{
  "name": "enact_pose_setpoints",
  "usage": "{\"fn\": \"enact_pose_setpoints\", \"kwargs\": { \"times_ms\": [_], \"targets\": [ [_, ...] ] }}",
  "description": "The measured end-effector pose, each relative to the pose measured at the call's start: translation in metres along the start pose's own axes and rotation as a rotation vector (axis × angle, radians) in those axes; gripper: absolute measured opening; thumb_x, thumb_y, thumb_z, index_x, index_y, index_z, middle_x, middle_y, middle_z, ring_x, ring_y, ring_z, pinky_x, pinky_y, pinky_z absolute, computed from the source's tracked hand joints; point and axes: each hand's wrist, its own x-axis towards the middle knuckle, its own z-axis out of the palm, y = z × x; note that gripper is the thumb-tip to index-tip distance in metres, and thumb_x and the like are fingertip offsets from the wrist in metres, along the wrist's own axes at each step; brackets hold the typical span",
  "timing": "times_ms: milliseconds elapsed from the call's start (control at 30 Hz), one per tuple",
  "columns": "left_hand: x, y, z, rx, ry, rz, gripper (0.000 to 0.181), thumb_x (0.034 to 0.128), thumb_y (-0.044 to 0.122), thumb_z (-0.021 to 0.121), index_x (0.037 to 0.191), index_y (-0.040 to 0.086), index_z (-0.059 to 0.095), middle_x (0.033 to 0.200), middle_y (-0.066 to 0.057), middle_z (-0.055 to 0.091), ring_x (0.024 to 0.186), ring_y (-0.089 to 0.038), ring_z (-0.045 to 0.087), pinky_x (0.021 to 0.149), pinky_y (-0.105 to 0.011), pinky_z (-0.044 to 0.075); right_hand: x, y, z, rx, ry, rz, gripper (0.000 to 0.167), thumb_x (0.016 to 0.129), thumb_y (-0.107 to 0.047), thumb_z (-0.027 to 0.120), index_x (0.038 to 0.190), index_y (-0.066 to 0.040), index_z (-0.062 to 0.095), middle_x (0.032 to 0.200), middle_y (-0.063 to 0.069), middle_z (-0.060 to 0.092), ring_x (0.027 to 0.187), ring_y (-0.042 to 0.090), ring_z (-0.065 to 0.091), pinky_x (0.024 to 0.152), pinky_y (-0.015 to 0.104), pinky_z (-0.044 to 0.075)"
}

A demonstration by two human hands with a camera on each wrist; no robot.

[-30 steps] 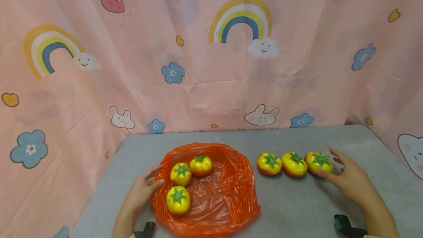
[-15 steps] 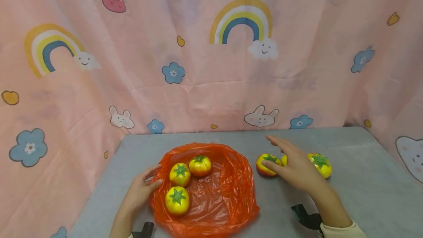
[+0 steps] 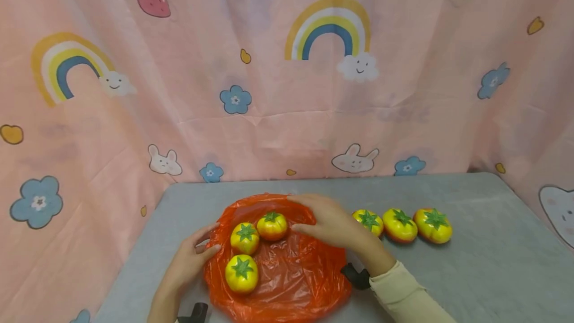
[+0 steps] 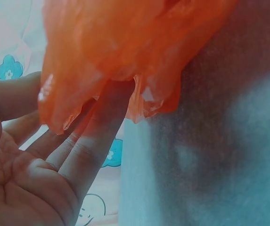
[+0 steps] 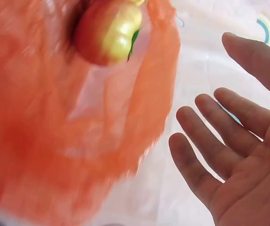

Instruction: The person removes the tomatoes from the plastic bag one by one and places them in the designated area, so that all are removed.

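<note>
An orange-red plastic bag [image 3: 287,283] lies spread on the table with several yellow-red tomatoes [image 3: 242,273] inside its left part. My left hand [image 3: 186,260] touches the bag's left edge; in the left wrist view its extended fingers [image 4: 92,136] rest against the orange film. Over the bag's right side hovers my right hand [image 3: 329,221], fingers spread and holding nothing, just right of the rear tomato [image 3: 272,226]. In the right wrist view that open hand [image 5: 248,160] stands beside the bag [image 5: 149,94] and a tomato [image 5: 109,33].
Right of the bag, three more tomatoes stand in a row: one [image 3: 368,222] partly behind my right wrist, a middle one [image 3: 400,225] and a right one [image 3: 433,226]. The grey table [image 3: 493,273] ends at a pink printed curtain [image 3: 269,143] behind.
My right hand has moved left, from the rightmost tomato across the row to above the bag, empty. My left hand has stayed at the bag's left edge. The tomatoes keep their places.
</note>
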Motion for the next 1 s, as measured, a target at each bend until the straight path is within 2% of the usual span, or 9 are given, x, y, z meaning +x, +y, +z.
{"fn": "enact_pose_setpoints", "kwargs": {
  "times_ms": [200, 367, 600, 800, 1000],
  "targets": [
    [-0.003, -0.002, 0.000, -0.002, 0.001, 0.002, 0.055, 0.0944, 0.014, 0.067, 0.146, 0.021, 0.050, 0.149, -0.019, 0.049, 0.127, -0.043, 0.058, 0.090, -0.045, 0.060, 0.020, -0.008, 0.013, 0.032, -0.002, -0.032, 0.058, 0.093, -0.032, 0.071, 0.146, -0.023, 0.051, 0.146, -0.002, 0.056, 0.139, 0.023, 0.050, 0.116, 0.050, 0.041],
    [-0.003, -0.001, 0.000, 0.024, -0.001, -0.003, 0.055, 0.0942, 0.018, 0.068, 0.146, 0.021, 0.050, 0.149, -0.019, 0.049, 0.126, -0.042, 0.059, 0.089, -0.045, 0.060, 0.031, -0.006, 0.023, 0.021, -0.032, -0.034, 0.053, 0.095, -0.029, 0.068, 0.144, -0.016, 0.053, 0.145, 0.002, 0.057, 0.138, 0.026, 0.050, 0.116, 0.050, 0.041],
    [0.001, 0.000, -0.001, 0.029, -0.015, -0.007, 0.055, 0.0943, 0.021, 0.067, 0.146, 0.024, 0.049, 0.150, -0.018, 0.047, 0.126, -0.040, 0.059, 0.088, -0.045, 0.061, 0.040, 0.004, 0.037, 0.018, -0.036, 0.004, 0.058, 0.094, -0.032, 0.069, 0.146, -0.014, 0.050, 0.147, 0.005, 0.055, 0.139, 0.027, 0.049, 0.117, 0.050, 0.039],
    [0.001, -0.001, 0.000, 0.023, -0.011, 0.002, 0.055, 0.0943, 0.018, 0.067, 0.146, 0.025, 0.050, 0.151, -0.018, 0.047, 0.127, -0.040, 0.059, 0.089, -0.044, 0.060, 0.047, 0.012, 0.055, 0.022, -0.112, 0.029, 0.061, 0.093, -0.034, 0.070, 0.146, -0.012, 0.049, 0.147, 0.007, 0.054, 0.139, 0.028, 0.049, 0.117, 0.050, 0.039],
    [0.001, 0.000, 0.001, 0.005, -0.010, 0.003, 0.054, 0.0943, 0.016, 0.067, 0.145, 0.023, 0.051, 0.151, -0.019, 0.047, 0.125, -0.040, 0.060, 0.088, -0.043, 0.061, 0.042, 0.019, 0.065, 0.006, -0.152, 0.064, 0.058, 0.092, -0.036, 0.070, 0.145, -0.019, 0.051, 0.148, 0.003, 0.053, 0.137, 0.023, 0.050, 0.116, 0.049, 0.041]
  ]
}}
